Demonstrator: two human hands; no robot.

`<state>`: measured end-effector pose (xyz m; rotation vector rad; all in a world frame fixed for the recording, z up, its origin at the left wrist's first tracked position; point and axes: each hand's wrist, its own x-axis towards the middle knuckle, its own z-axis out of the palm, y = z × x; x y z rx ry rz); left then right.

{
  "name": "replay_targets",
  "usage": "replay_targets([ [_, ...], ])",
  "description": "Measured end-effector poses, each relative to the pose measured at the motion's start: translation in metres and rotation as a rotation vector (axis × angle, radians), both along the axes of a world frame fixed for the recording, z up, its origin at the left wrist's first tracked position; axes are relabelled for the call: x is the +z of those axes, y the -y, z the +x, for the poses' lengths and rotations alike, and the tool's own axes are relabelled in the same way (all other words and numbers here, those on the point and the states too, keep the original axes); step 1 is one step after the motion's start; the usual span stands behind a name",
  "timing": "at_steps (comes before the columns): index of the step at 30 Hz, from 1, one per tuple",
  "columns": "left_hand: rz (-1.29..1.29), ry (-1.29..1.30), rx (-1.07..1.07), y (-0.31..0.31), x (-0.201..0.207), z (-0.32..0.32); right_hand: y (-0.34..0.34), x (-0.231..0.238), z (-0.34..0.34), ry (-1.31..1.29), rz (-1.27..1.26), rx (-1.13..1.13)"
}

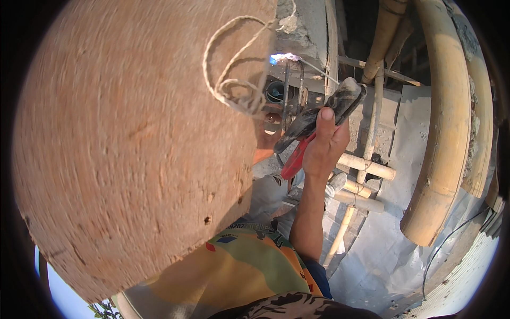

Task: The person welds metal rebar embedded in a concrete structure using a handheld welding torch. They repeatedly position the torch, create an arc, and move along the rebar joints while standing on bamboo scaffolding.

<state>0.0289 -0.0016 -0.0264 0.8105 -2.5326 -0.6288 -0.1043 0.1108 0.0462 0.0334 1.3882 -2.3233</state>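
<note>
My right hand (325, 149) is closed around a black and red welding electrode holder (295, 159), thumb along its top. A thin welding rod (317, 71) runs from the holder's jaws toward a bright blue-white arc (281, 58). That glow sits at the upper end of dark metal bars (287, 93), close to a concrete edge. Of my left arm, only a strip of skin (263, 153) shows past the plywood board (133, 133); the fingers are mostly hidden, so their grip cannot be made out.
The plywood fills the left side, with a looped pale cord (210, 58) across its upper right edge. Thick bamboo poles (441, 117) stand at right. Tied bamboo pieces (372, 167) lie below my right hand, above grey sheeting (404, 250). A black cable (433, 260) crosses the lower right.
</note>
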Motion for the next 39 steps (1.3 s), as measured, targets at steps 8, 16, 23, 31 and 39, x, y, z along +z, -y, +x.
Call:
replay_targets([
  [8,-0.010,0.012,-0.007,0.003,-0.003,-0.002,0.000,-0.004,0.000,-0.002,-0.002,0.035],
  [16,0.013,0.007,-0.027,0.000,0.008,-0.005,-0.002,0.005,-0.002,-0.009,0.059,0.050],
  [23,0.024,0.008,-0.033,0.000,0.011,-0.006,-0.001,0.008,-0.004,-0.009,0.062,0.039],
  [31,0.038,0.008,-0.042,-0.002,0.014,-0.006,-0.001,0.006,-0.005,-0.003,0.104,0.074],
  [39,0.052,0.012,-0.057,-0.003,0.018,-0.006,0.001,0.006,-0.005,0.004,0.083,0.076],
])
